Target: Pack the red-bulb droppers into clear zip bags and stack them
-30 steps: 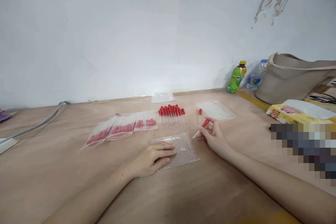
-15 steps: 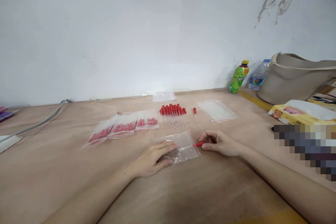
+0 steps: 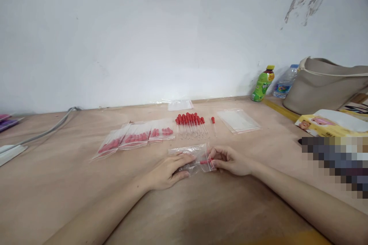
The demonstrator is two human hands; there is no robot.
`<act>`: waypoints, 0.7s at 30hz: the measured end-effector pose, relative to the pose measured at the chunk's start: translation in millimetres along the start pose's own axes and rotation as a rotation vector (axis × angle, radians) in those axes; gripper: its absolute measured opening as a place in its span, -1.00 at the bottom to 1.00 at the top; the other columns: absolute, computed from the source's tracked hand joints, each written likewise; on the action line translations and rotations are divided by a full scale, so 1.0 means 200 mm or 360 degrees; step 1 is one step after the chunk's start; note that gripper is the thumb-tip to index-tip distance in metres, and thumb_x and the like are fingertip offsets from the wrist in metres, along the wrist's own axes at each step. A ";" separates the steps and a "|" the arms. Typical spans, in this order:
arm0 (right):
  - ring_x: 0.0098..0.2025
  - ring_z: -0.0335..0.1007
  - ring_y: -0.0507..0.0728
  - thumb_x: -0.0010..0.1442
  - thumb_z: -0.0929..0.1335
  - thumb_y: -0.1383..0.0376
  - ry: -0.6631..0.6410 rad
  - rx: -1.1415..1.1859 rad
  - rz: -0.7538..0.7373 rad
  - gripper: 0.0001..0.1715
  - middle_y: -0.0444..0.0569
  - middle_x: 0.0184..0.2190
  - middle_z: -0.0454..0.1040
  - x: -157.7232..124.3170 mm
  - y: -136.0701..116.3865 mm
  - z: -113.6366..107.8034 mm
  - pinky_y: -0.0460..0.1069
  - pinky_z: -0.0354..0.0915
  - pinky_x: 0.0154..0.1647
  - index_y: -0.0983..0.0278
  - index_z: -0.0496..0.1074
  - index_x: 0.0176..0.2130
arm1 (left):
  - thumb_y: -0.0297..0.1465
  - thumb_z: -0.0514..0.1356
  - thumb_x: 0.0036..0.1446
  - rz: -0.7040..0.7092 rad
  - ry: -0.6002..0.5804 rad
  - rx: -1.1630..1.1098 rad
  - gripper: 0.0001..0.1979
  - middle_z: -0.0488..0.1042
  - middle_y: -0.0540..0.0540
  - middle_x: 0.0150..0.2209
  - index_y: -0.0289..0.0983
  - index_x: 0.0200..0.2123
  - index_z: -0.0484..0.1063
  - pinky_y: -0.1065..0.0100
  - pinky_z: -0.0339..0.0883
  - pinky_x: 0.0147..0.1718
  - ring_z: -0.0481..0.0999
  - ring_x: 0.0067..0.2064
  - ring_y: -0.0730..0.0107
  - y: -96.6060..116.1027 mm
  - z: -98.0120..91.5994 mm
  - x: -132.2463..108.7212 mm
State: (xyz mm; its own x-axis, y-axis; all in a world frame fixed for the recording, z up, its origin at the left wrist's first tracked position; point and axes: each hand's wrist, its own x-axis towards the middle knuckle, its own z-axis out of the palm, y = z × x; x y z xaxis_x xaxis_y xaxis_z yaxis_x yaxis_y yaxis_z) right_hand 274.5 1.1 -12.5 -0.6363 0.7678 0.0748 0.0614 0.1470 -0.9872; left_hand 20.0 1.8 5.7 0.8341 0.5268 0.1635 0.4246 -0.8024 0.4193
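Sliding a red-bulbed dropper [image 3: 204, 162] into a clear bag [image 3: 196, 169] seems the step in hand; the left hand [image 3: 171, 170] lies flat and open upon it, the right hand [image 3: 230, 160] pinches the bulb at the bag's mouth; next likely calls for pushing fully in, then releasing; beyond, more droppers [image 3: 188, 118] lie on the counter [image 3: 161, 214].

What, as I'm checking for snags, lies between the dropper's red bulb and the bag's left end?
The left hand rests on the bag left of the red bulb; how firmly it presses can't be told. Nothing else visible intervenes.
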 end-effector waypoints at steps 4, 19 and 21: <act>-0.40 0.32 -0.02 -0.01 0.35 0.14 0.0078 0.0093 0.0079 -0.71 -0.11 -0.43 0.41 0.01 0.02 -0.01 -0.08 0.25 -0.35 0.30 0.30 -0.37 | -0.36 0.03 0.19 0.0054 0.0044 -0.0059 -0.53 0.21 -0.10 0.10 -0.20 0.16 0.04 0.25 0.07 0.08 0.19 0.11 0.32 -0.03 0.01 0.01; -0.57 0.26 -0.01 -0.17 0.42 0.13 0.0700 -0.0243 0.0178 -0.69 -0.12 -0.62 0.38 0.06 0.08 -0.05 -0.10 0.16 -0.56 0.33 0.35 -0.56 | -0.36 0.04 0.18 -0.0063 0.0197 -0.0049 -0.67 0.30 -0.12 0.04 -0.21 0.02 0.29 0.22 0.17 0.02 0.29 0.05 0.28 -0.06 0.01 -0.01; -0.54 0.25 0.01 -0.10 0.38 0.15 0.0791 -0.0357 0.0084 -0.73 -0.11 -0.59 0.38 0.06 0.09 -0.03 -0.09 0.16 -0.54 0.31 0.36 -0.54 | -0.36 0.04 0.18 -0.0071 0.0187 -0.0041 -0.67 0.30 -0.11 0.05 -0.21 0.03 0.28 0.22 0.16 0.03 0.27 0.06 0.29 -0.06 0.01 -0.01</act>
State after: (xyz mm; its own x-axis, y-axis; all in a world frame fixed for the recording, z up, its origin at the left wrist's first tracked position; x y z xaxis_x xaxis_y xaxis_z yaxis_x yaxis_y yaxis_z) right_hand 272.4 17.3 -27.5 -0.1915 0.9718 0.1373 0.2802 0.1882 -0.9413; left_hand 14.2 10.1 -1.2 0.7671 0.5920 0.2471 0.4496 -0.7709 0.4513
